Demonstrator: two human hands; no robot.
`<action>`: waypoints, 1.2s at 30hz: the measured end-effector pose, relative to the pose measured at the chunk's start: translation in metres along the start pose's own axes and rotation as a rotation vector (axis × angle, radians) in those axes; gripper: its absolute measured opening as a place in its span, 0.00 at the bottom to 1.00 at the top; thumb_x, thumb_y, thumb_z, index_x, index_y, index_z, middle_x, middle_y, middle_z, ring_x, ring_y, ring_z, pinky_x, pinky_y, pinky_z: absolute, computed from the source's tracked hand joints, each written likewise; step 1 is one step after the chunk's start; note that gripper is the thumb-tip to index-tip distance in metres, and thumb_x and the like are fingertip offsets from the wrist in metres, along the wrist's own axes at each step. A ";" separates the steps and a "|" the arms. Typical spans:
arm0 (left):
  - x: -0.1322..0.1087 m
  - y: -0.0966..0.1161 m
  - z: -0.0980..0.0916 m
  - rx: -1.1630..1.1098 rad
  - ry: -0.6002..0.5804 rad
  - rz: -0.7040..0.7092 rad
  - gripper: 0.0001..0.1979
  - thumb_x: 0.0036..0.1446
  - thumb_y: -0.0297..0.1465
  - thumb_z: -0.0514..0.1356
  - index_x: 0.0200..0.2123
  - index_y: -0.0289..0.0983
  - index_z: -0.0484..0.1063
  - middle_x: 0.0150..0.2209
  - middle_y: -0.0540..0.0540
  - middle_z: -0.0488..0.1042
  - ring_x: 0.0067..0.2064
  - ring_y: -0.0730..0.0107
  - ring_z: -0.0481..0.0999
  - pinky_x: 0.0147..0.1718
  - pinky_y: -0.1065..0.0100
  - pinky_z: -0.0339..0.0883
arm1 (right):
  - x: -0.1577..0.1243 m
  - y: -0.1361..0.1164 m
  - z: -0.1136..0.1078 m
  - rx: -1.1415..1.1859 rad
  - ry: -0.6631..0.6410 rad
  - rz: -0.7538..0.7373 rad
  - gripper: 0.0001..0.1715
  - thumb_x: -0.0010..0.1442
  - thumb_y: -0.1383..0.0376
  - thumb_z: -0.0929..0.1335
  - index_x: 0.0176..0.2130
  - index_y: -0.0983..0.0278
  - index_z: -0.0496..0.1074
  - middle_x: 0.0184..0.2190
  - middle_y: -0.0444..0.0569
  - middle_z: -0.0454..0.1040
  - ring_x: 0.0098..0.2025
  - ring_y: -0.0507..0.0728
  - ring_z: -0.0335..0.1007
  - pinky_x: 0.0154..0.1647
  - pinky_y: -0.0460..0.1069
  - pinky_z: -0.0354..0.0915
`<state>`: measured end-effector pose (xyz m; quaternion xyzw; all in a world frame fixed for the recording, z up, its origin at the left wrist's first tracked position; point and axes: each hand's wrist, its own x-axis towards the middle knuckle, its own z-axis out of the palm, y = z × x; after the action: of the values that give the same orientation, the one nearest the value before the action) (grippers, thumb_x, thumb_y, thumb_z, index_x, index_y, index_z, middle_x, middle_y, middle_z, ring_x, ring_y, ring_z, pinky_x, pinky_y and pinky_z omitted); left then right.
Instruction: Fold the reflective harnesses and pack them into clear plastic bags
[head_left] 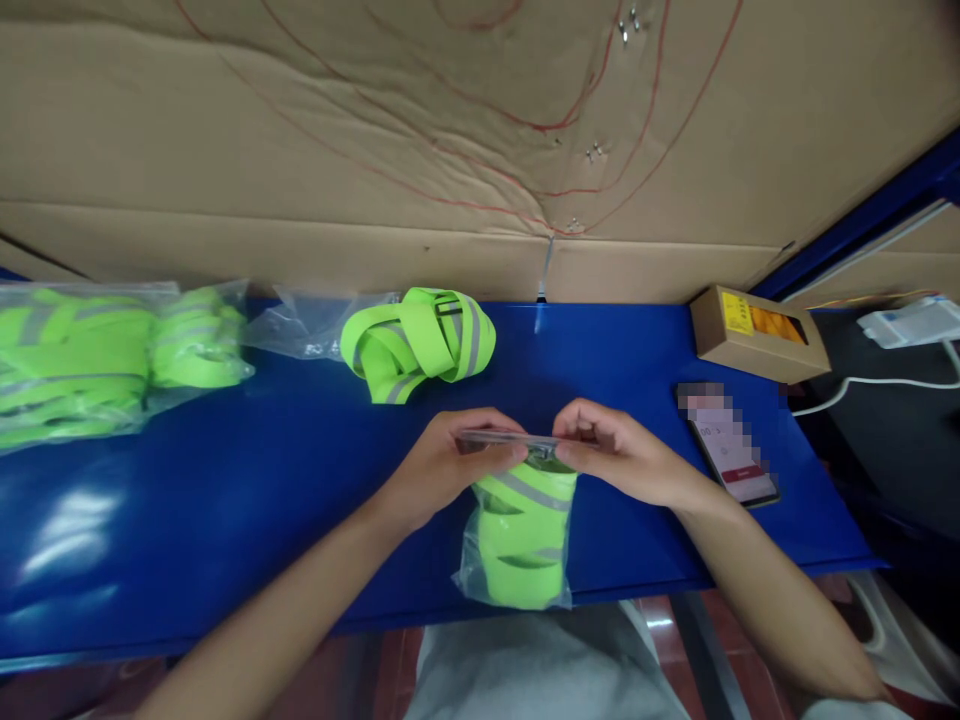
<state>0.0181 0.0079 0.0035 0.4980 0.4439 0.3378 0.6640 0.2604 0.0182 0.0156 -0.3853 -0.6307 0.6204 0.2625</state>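
Between my hands is a clear plastic bag (471, 565) with a folded neon-green reflective strap (525, 535) inside it. My left hand (465, 455) pinches the bag's top edge on the left, thumb in front. On the right part of the same edge, my right hand (611, 450) is closed in a pinch too. The bag hangs over the table's front part, its top edge toward the back. Beyond my hands lies a loose coil of the same green strap (420, 345). Whether the bag's mouth is sealed I cannot tell.
Packed green straps in clear bags (75, 365) lie at the left on the blue table (285, 500). A flat clear bag (300, 325) touches the loose coil. At the right are a phone (731, 450) and a cardboard box (757, 335). A cardboard panel (337, 130) stands behind.
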 end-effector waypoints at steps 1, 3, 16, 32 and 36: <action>0.000 0.000 0.000 0.012 0.007 0.009 0.13 0.54 0.40 0.73 0.36 0.37 0.82 0.30 0.50 0.78 0.33 0.73 0.72 0.32 0.73 0.61 | 0.001 0.002 0.001 -0.010 -0.003 0.025 0.14 0.66 0.55 0.71 0.38 0.63 0.70 0.28 0.39 0.65 0.29 0.50 0.59 0.30 0.46 0.56; 0.000 0.000 0.001 0.025 0.020 0.022 0.12 0.56 0.40 0.72 0.34 0.37 0.82 0.28 0.51 0.76 0.31 0.75 0.70 0.31 0.73 0.59 | 0.003 0.006 0.000 -0.049 0.003 0.042 0.15 0.66 0.54 0.71 0.36 0.64 0.71 0.28 0.40 0.66 0.29 0.50 0.60 0.30 0.46 0.57; 0.003 -0.003 0.002 0.067 0.054 0.062 0.13 0.56 0.41 0.71 0.35 0.36 0.81 0.30 0.49 0.77 0.32 0.72 0.71 0.32 0.72 0.60 | -0.003 0.004 0.005 -0.185 0.172 0.008 0.15 0.65 0.54 0.72 0.34 0.62 0.76 0.27 0.42 0.73 0.25 0.50 0.65 0.24 0.46 0.60; 0.006 -0.006 -0.001 0.073 0.081 0.046 0.12 0.55 0.40 0.72 0.34 0.37 0.82 0.29 0.50 0.77 0.31 0.73 0.71 0.31 0.72 0.61 | -0.005 -0.004 -0.003 -0.401 0.160 -0.058 0.06 0.67 0.62 0.70 0.36 0.61 0.75 0.28 0.43 0.73 0.30 0.51 0.67 0.27 0.46 0.59; 0.007 -0.007 0.001 0.064 0.077 0.029 0.13 0.55 0.41 0.72 0.34 0.38 0.82 0.29 0.49 0.77 0.31 0.72 0.72 0.31 0.72 0.62 | -0.004 -0.002 -0.001 -0.414 0.143 -0.111 0.04 0.67 0.63 0.69 0.40 0.61 0.75 0.35 0.45 0.78 0.36 0.53 0.72 0.39 0.48 0.66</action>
<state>0.0214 0.0117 -0.0044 0.5121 0.4723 0.3521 0.6251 0.2633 0.0158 0.0184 -0.4386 -0.7446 0.4335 0.2556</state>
